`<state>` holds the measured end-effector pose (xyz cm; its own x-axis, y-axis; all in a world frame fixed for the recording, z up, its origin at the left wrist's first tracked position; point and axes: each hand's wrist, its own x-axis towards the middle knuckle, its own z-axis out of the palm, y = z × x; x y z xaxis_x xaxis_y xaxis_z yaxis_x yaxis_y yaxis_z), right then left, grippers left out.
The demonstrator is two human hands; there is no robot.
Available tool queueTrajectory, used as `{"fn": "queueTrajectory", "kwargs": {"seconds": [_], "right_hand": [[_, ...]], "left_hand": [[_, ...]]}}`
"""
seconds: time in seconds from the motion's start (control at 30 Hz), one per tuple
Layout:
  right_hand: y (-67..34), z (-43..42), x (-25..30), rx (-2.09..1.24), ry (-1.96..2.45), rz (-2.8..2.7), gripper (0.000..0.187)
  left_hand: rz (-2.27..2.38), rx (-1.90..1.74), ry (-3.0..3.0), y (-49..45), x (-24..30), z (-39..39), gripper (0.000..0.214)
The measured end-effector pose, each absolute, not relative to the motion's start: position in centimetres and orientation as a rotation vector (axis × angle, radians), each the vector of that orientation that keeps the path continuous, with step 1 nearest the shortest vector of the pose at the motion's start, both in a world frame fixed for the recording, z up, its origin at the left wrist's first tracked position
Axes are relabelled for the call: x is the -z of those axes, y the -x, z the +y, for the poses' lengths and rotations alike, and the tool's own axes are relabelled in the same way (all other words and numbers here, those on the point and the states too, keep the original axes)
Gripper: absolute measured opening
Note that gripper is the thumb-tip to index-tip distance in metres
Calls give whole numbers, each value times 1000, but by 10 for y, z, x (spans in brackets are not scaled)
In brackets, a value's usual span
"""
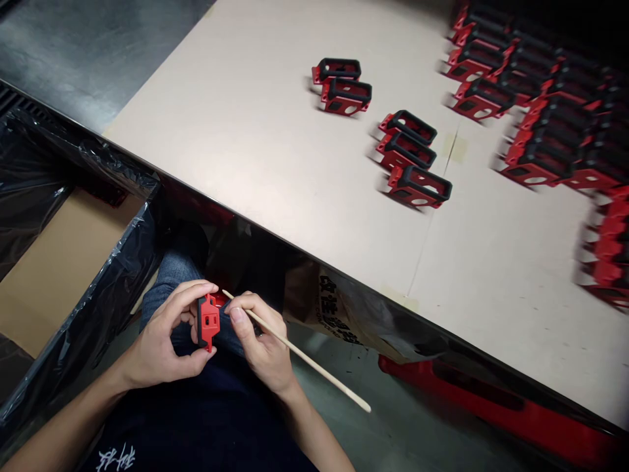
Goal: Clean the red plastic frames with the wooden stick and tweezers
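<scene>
Your left hand [164, 341] pinches one red plastic part [208, 326] between thumb and curled fingers, holding it upright above your lap, with two small square holes facing you. Your right hand [260, 341] pinches one thin wooden stick [304, 351] between thumb and fingers; its upper tip sits just beside the top of the part, and its long end points down and away past your wrist.

Beyond your hands, the pale counter [275, 196] carries red parts with black frames [410, 157]. You have two together near the far edge [341, 85] and three in a row at the middle. A larger crowd runs along the right side, too dense and dark to count exactly. Two small strips of masking tape [457, 149] sit near the row of three.

To your left stands one cardboard box [59, 275] lined with black plastic sheeting [113, 255]. Below the counter edge hangs a brown paper bag [334, 314] printed with large dark characters, too skewed to read with confidence. A long red object [491, 400] lies on the floor. Your dark shirt [115, 457] shows white lettering that you cannot make out clearly here.
</scene>
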<state>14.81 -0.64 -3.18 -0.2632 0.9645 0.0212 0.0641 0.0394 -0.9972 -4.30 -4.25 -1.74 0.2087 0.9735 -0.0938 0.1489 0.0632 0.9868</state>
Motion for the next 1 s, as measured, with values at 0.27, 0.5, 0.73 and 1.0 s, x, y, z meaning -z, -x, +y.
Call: {"fn": "queueTrajectory", "kwargs": {"seconds": [0.27, 0.5, 0.73, 1.0], "right_hand": [[-145, -9, 32, -1368, 1027, -1497, 13], [-145, -8, 33, -1465, 1099, -1494, 18], [-147, -7, 31, -1467, 1113, -1476, 20], [-146, -6, 30, -1405, 1126, -1522, 19]], "left_hand": [[1252, -819, -1496, 44, 20, -40, 81], [1271, -778, -1480, 43, 23, -41, 80], [1150, -802, -1048, 48, 23, -40, 78], [1243, -743, -1042, 43, 21, -40, 83]]}}
